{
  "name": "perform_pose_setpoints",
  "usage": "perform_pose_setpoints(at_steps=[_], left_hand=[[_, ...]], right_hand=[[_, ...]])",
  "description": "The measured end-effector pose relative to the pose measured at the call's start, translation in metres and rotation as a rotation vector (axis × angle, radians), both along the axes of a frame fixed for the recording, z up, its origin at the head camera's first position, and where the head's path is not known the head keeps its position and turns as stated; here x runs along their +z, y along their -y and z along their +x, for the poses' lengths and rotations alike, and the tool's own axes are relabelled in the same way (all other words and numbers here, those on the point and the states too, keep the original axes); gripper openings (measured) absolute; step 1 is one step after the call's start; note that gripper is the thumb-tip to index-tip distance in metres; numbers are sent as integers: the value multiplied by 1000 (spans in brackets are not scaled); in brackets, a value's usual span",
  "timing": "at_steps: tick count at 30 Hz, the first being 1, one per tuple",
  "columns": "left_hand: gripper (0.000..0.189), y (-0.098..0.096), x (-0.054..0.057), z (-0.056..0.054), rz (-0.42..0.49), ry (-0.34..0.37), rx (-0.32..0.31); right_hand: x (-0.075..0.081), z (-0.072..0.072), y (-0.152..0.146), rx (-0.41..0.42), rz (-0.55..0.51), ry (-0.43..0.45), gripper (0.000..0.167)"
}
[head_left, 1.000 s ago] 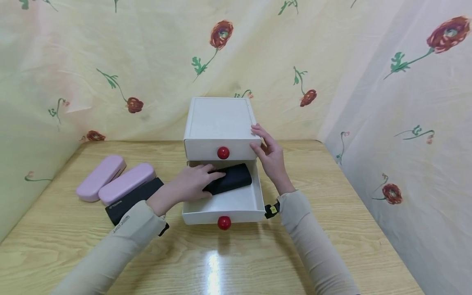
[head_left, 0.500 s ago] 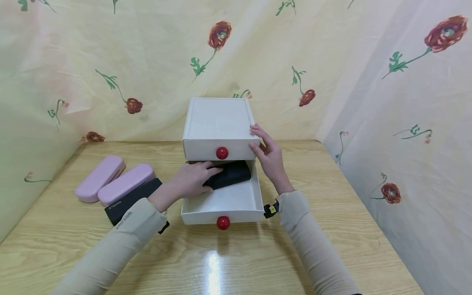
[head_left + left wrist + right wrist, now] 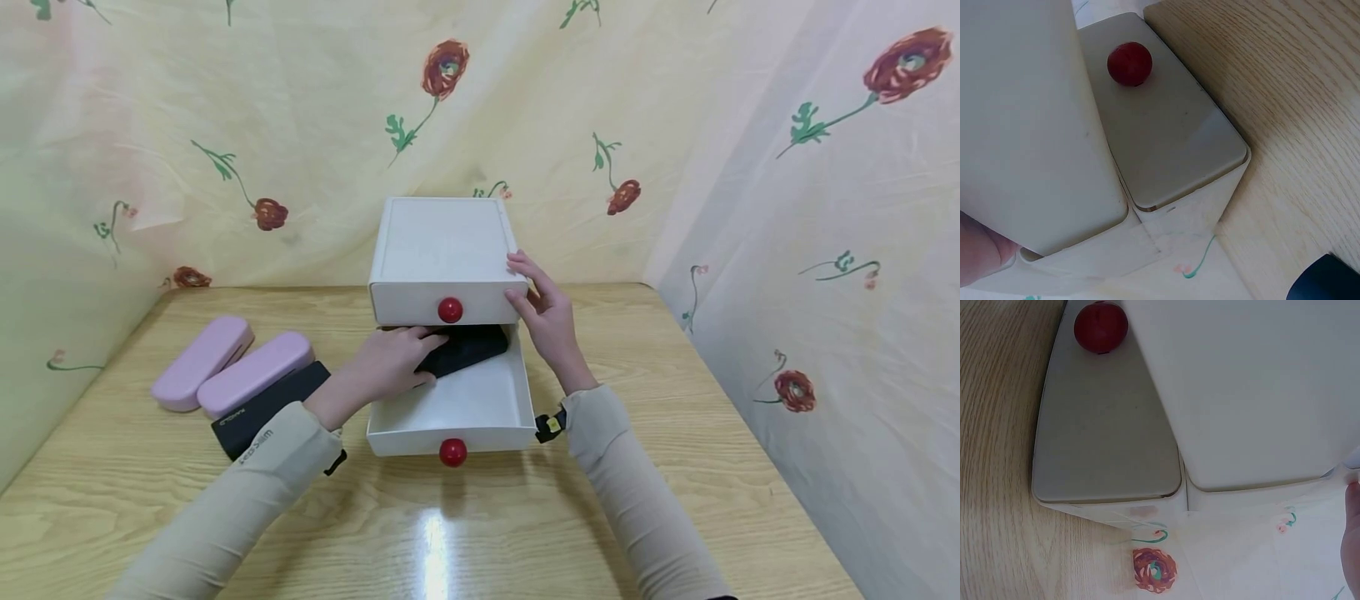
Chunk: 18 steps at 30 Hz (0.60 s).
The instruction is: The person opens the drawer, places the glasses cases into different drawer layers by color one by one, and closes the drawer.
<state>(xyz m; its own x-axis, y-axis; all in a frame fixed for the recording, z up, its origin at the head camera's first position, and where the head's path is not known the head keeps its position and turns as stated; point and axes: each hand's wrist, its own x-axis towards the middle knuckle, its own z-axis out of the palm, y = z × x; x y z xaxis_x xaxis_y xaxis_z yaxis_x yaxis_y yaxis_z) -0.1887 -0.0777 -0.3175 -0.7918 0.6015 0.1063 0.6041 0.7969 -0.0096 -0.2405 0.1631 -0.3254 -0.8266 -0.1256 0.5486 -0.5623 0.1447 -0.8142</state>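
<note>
A white drawer cabinet (image 3: pixel 444 237) stands against the back cloth, its middle drawer (image 3: pixel 480 408) pulled out. Inside that drawer lies a black glasses case (image 3: pixel 476 348), its rear edge under the upper drawer's front. My left hand (image 3: pixel 382 364) grips the case's left end, fingers over the top and thumb toward the front. Part of the left hand (image 3: pixel 982 250) shows in the left wrist view, the case hidden there. My right hand (image 3: pixel 551 325) rests on the cabinet's upper right front corner, thumb on the front face and fingers along the side edge.
Two lilac glasses cases (image 3: pixel 204 364) and another black case (image 3: pixel 270 410) lie side by side on the table, left of the cabinet. Red round knobs (image 3: pixel 450 310) stick out from the drawer fronts. Below the open drawer, the lower drawer (image 3: pixel 1172 144) is closed.
My left hand has slid the black glasses case toward the back of the drawer, so more of it is under the upper drawer. My right hand has stayed at the corner.
</note>
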Motion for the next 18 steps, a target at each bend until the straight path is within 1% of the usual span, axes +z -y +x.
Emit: perform_pose_setpoints(at_steps=[3, 7, 10, 18], left_hand=[[57, 0, -1, -1, 7, -1, 3], [56, 1, -2, -2, 12, -1, 6], [56, 1, -1, -2, 14, 3, 11], [54, 2, 0, 1, 29, 12, 21]], right_hand=[[7, 7, 2, -5, 11, 8, 37], [9, 8, 3, -4, 7, 31, 38], [1, 0, 0, -1, -1, 11, 38], [-1, 0, 0, -2, 0, -12, 37]])
